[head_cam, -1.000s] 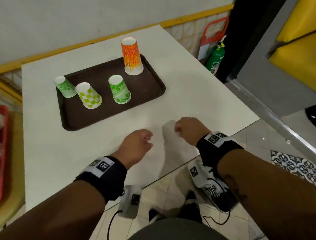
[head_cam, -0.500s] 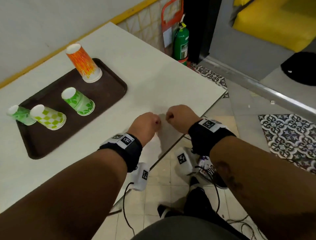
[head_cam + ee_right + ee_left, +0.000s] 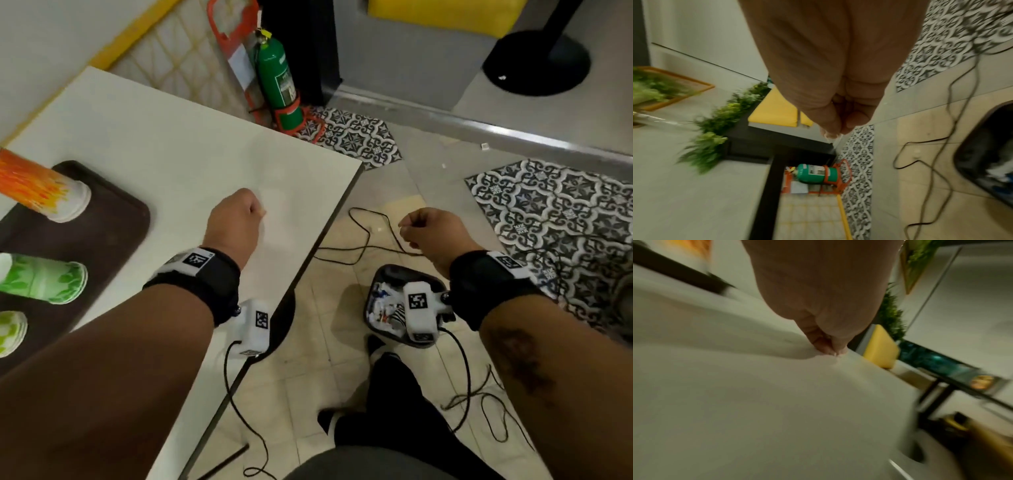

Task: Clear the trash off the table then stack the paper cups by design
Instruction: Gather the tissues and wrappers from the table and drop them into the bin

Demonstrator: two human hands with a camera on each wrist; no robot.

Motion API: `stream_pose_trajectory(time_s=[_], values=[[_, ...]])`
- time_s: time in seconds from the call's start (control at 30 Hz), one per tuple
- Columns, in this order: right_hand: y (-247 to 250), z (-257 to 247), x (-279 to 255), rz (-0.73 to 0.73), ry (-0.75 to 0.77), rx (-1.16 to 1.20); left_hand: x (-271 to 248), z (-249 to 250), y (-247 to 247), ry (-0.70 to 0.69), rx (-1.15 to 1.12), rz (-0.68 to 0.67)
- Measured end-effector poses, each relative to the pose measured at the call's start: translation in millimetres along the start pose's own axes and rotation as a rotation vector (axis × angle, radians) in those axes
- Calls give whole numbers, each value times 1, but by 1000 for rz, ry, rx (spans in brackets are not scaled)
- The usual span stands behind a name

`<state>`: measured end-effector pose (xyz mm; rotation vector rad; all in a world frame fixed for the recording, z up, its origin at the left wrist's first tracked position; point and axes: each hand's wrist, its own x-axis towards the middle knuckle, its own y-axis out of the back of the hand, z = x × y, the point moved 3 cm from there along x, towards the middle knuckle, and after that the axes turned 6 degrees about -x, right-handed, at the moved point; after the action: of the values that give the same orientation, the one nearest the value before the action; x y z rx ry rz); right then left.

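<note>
Both of my hands are curled into fists. My left hand (image 3: 239,219) hovers low over the white table (image 3: 205,154) near its right edge, fingertips pressed to the thumb (image 3: 830,348). My right hand (image 3: 424,233) is off the table, over the floor and just beyond the black trash bin (image 3: 380,274); its fingertips are pinched together (image 3: 838,128). I cannot tell whether either fist holds anything. At the left, the brown tray (image 3: 113,233) carries upside-down cups: an orange flame cup (image 3: 41,192), a green leaf cup (image 3: 44,277) and a green checked cup (image 3: 10,332).
The bin holds crumpled paper and wrappers and stands on the tiled floor by my feet (image 3: 982,146). Black cables (image 3: 359,240) trail across the floor. A green fire extinguisher (image 3: 275,78) in a red stand sits beyond the table corner.
My view has swung right toward the floor. My right hand has moved from above the table edge out over the floor near the bin. My left fist stays over the table.
</note>
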<state>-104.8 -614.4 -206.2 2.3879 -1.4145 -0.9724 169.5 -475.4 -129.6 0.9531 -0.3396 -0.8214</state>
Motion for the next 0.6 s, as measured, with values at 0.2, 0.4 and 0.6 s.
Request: stream_pose_trajectory(time_s=[0.2,0.4,0.6], values=[[-33,115,27,-67,-286,-264,-57,127,-133,-395,-99,-392],[-65,234,55,-185,-452,-391,-60,72,-303,-179,199,-662],[-90,319,87,-252,-532,-440,-34,-20,-422,1,453,-820]])
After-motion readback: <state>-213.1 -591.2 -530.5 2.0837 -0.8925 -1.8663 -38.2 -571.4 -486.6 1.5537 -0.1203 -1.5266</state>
